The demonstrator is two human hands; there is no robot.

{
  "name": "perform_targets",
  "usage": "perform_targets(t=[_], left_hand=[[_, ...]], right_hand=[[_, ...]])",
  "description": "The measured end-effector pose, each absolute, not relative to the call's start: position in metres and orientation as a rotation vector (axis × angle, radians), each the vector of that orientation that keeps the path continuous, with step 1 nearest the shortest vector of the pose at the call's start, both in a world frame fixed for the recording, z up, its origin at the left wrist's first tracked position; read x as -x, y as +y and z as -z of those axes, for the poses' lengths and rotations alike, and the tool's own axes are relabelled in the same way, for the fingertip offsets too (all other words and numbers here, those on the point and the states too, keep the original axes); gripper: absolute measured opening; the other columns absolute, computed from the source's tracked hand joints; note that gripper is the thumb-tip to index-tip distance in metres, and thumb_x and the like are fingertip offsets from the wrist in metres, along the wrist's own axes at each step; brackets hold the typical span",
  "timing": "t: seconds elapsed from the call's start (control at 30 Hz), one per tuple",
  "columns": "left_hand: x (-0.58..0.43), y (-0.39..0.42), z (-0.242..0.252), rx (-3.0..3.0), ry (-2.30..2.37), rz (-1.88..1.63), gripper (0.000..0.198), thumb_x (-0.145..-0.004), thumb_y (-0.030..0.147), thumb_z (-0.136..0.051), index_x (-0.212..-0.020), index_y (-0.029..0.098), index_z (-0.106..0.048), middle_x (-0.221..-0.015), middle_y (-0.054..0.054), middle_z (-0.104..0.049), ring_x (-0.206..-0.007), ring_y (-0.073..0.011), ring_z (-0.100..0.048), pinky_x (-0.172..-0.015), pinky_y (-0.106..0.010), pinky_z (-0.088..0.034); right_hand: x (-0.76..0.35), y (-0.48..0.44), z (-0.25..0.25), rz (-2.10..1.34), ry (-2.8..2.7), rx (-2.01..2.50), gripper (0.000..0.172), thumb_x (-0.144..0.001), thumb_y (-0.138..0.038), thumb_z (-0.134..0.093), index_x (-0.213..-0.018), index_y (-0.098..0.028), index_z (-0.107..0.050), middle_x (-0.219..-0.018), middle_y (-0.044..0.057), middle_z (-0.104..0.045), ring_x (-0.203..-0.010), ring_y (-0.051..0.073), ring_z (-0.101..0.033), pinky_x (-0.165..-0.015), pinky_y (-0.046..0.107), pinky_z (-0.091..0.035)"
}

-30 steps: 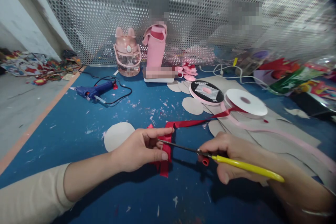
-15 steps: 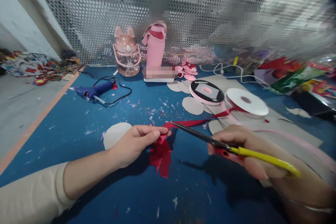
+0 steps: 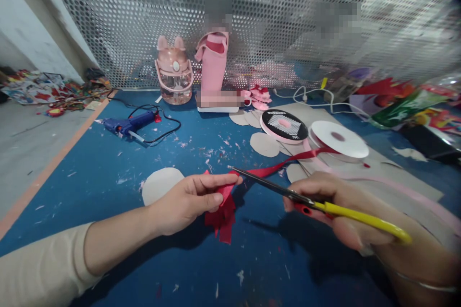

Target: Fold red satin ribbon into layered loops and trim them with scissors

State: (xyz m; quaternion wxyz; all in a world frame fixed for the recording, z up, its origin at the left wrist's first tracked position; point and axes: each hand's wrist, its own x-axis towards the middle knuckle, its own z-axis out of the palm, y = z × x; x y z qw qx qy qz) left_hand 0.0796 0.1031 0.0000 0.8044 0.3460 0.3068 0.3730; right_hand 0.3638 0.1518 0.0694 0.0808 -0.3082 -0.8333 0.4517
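My left hand [image 3: 190, 199] pinches a bunch of cut red ribbon pieces [image 3: 221, 216] between thumb and fingers, low over the blue table [image 3: 108, 187]. My right hand [image 3: 338, 208] grips yellow-handled scissors [image 3: 306, 199], blades closed and pointing left toward the ribbon. The blade tips lie just above my left fingertips. A red ribbon strand [image 3: 284, 162] runs from the blades back to a white spool [image 3: 338, 140].
A black-topped pink ribbon spool [image 3: 284, 125] stands beside the white one, on grey card sheets [image 3: 378, 177]. A white paper disc [image 3: 160, 184] lies left of my hand. A blue glue gun [image 3: 129, 123], a pink bottle [image 3: 174, 76] and a perforated metal screen [image 3: 252, 9] are behind.
The scissors lifted out from the ribbon bunch and swung up to the right, blades now closed. My left hand shifted its pinch on the red pieces and stayed in place.
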Motion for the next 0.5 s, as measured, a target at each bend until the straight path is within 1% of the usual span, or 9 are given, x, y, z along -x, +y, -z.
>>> perform_targets(t=[0.07,0.1,0.17,0.23,0.3,0.43,0.5], left_hand=[[-0.079,0.104,0.003,-0.760,0.692,-0.818,0.046,-0.073,0.031,-0.079,-0.119,0.026,-0.069,-0.072,0.000,-0.065,-0.063,-0.0091,-0.051,-0.065,-0.023,-0.039],[-0.079,0.104,0.004,-0.771,0.723,-0.834,0.049,-0.074,0.031,-0.079,-0.121,0.027,-0.068,-0.074,0.000,-0.065,-0.065,-0.0100,-0.053,-0.068,-0.025,-0.040],[-0.079,0.106,0.004,-0.805,0.801,-0.869,0.052,-0.073,0.031,-0.079,-0.123,0.027,-0.066,-0.075,0.001,-0.064,-0.064,-0.0101,-0.053,-0.066,-0.025,-0.040],[-0.079,0.106,0.004,-0.842,0.867,-0.894,0.052,-0.072,0.030,-0.080,-0.123,0.027,-0.066,-0.076,0.001,-0.063,-0.062,-0.0095,-0.051,-0.061,-0.024,-0.040],[-0.079,0.106,0.003,-0.861,0.881,-0.906,0.053,-0.072,0.029,-0.080,-0.123,0.027,-0.066,-0.076,0.001,-0.064,-0.063,-0.0101,-0.052,-0.062,-0.024,-0.041],[-0.080,0.103,0.002,-0.846,0.844,-0.898,0.057,-0.071,0.025,-0.081,-0.125,0.027,-0.065,-0.075,0.001,-0.068,-0.065,-0.0110,-0.056,-0.066,-0.024,-0.045],[-0.081,0.102,0.001,-0.826,0.837,-0.891,0.059,-0.069,0.023,-0.081,-0.126,0.025,-0.064,-0.074,0.000,-0.069,-0.065,-0.0116,-0.057,-0.066,-0.025,-0.047]], right_hand=[[-0.366,0.152,-0.075,-1.303,-2.550,0.963,0.080,-0.068,-0.090,-0.039,-0.090,-0.019,-0.069,-0.062,0.002,-0.054,-0.052,0.013,-0.042,-0.044,0.027,-0.031],[-0.369,0.153,-0.077,-1.301,-2.573,0.990,0.079,-0.066,-0.090,-0.042,-0.091,-0.020,-0.069,-0.062,0.002,-0.054,-0.052,0.014,-0.042,-0.043,0.027,-0.031],[-0.375,0.155,-0.079,-1.309,-2.602,1.024,0.079,-0.060,-0.090,-0.048,-0.092,-0.022,-0.069,-0.063,0.003,-0.055,-0.051,0.015,-0.044,-0.041,0.028,-0.032],[-0.379,0.156,-0.082,-1.261,-2.623,1.009,0.079,-0.057,-0.089,-0.054,-0.098,-0.023,-0.069,-0.072,0.005,-0.060,-0.055,0.018,-0.049,-0.042,0.029,-0.036],[-0.377,0.155,-0.086,-1.202,-2.649,0.986,0.077,-0.061,-0.088,-0.052,-0.100,-0.023,-0.069,-0.075,0.006,-0.062,-0.059,0.020,-0.052,-0.045,0.030,-0.038],[-0.362,0.151,-0.098,-1.219,-2.726,0.956,0.074,-0.072,-0.087,-0.038,-0.088,-0.022,-0.069,-0.065,0.005,-0.056,-0.055,0.018,-0.046,-0.046,0.030,-0.036],[-0.356,0.148,-0.099,-1.187,-2.731,0.961,0.073,-0.073,-0.086,-0.038,-0.084,-0.021,-0.069,-0.063,0.004,-0.054,-0.055,0.017,-0.045,-0.046,0.029,-0.036]])
